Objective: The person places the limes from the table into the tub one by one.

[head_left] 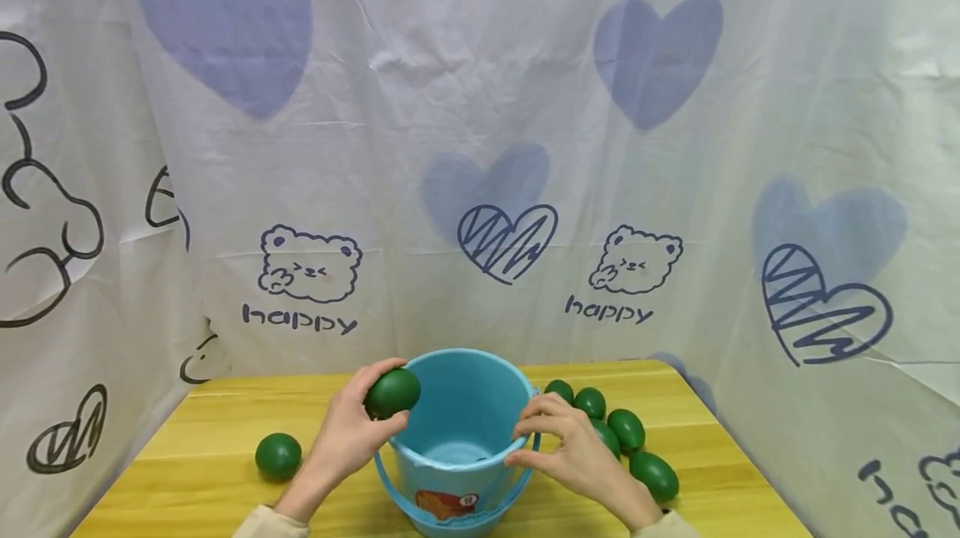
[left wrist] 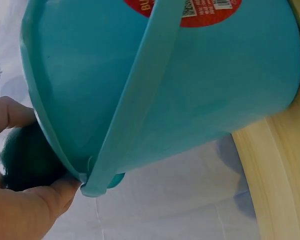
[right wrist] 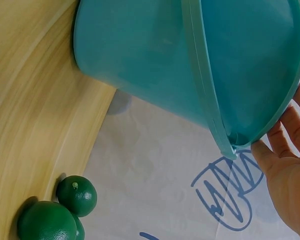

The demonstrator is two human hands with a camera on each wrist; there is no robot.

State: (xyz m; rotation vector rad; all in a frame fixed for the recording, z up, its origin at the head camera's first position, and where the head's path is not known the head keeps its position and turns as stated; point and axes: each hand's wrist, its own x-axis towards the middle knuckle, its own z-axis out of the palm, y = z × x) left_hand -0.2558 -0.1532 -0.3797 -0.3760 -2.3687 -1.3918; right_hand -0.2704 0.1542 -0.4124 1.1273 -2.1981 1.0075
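Note:
A light blue bucket (head_left: 457, 480) stands upright on the wooden table, its handle (head_left: 390, 492) hanging down across the front. At its left rim, my left hand (head_left: 358, 417) holds a dark green lime (head_left: 393, 393) between thumb and fingers. In the left wrist view, that lime (left wrist: 30, 157) overlaps the outer edge of the rim. My right hand (head_left: 566, 446) grips the opposite rim, fingertips over the edge and thumb at the outer side. The right wrist view shows its fingers (right wrist: 290, 125) along the rim near the handle's joint.
Several more green limes (head_left: 654, 476) lie grouped on the table right of the bucket, partly behind my right hand. A single lime (head_left: 278, 456) lies to the left of my left forearm. A white printed curtain (head_left: 480, 188) hangs behind the table (head_left: 202, 446) and along both sides.

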